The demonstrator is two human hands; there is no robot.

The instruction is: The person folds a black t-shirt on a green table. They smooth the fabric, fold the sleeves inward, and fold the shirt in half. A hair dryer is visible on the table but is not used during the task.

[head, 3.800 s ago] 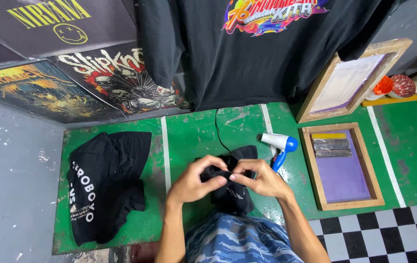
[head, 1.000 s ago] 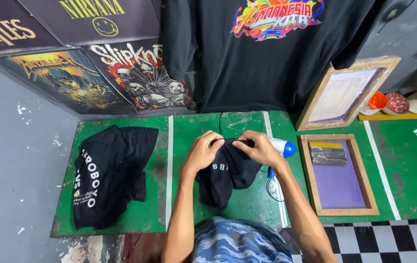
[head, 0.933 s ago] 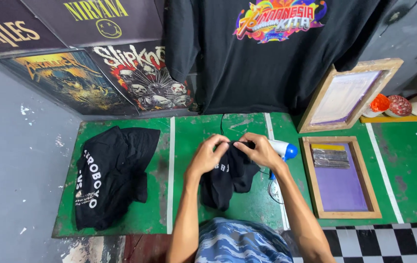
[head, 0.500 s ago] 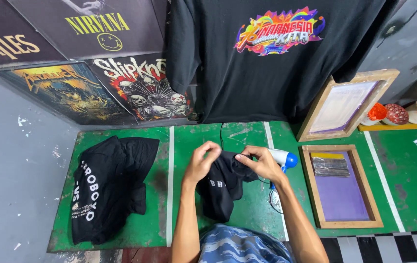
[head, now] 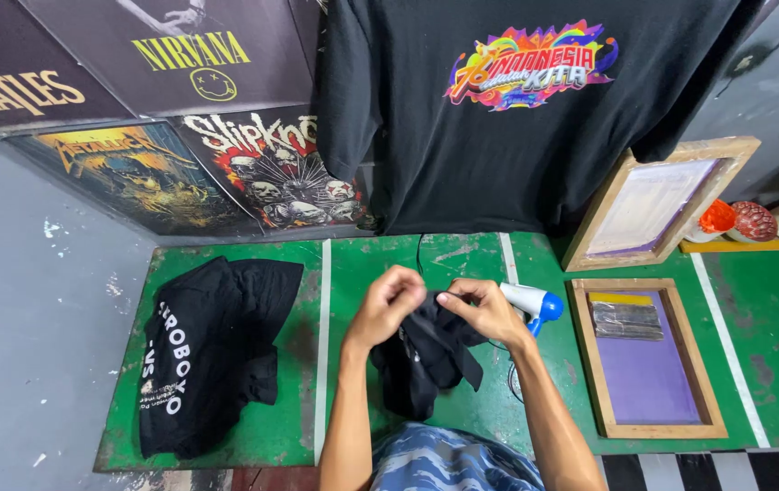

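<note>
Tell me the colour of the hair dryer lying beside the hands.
The hair dryer is white with a blue end, seen in the head view, just past the right hand.

Green table (head: 353, 273) with white stripes: folded black shirt (head: 208, 350), blue-white hairdryer (head: 532, 302), wooden screen frame (head: 649, 359), black cloth (head: 426, 364).

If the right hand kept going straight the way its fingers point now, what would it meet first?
The right hand points leftward, so it would likely meet the left hand first, across the black cloth both pinch. Depth is hard to judge.

Bare green table (head: 353, 273) btwn folded black shirt (head: 212, 350) & hands, hair dryer (head: 530, 302) blocks right, screen frame (head: 649, 359) beyond
</note>
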